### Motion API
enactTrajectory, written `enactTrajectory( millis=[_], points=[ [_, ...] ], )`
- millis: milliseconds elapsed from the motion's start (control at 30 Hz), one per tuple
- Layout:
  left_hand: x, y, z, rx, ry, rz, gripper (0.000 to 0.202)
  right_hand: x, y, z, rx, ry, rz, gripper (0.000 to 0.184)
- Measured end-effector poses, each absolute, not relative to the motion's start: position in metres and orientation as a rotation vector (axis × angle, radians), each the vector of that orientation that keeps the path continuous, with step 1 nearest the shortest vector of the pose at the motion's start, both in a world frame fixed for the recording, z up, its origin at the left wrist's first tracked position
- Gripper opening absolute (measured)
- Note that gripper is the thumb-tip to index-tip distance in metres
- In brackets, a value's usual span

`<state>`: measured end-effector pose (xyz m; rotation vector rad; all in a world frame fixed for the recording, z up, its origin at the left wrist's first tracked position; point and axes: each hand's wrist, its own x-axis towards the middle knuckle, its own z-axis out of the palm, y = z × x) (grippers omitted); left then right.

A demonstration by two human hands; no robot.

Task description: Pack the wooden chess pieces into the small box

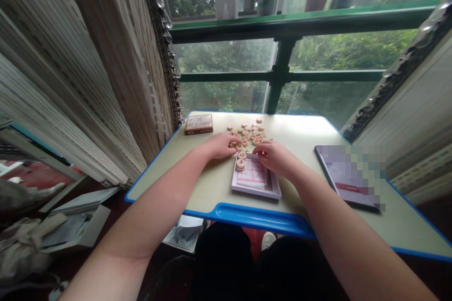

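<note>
My left hand [221, 145] reaches in at the left side of a cluster of round wooden Chinese chess pieces [255, 133]. Its bent fingers close on a chess piece [234, 144] at the cluster's near edge. Over the top right corner of a shallow white box [257, 192] is my right hand [273, 154], fingers curled together; whatever they hold is hidden. Inside the box lies a folded paper board [254, 174] with red grid lines. Pieces with dark characters [240, 164] sit at the box's upper left corner.
A brown box lid [198, 123] lies at the table's far left. On the right is a tablet [348, 178], partly pixelated. The cream table [296, 127] has a blue rim and stands against a green-framed window [282, 56]. Curtains [116, 56] hang on both sides.
</note>
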<state>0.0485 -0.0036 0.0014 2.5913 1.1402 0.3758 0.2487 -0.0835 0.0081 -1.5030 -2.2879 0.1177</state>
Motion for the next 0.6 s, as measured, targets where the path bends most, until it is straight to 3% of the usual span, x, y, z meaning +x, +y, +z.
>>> enactTrajectory(
  millis=[600],
  points=[
    [0.0497, -0.0037, 0.0025, 2.673, 1.066, 0.397, 0.032, 0.2488, -0.0808, 0.0029, -1.492, -2.268, 0.118, 0.024]
  ],
)
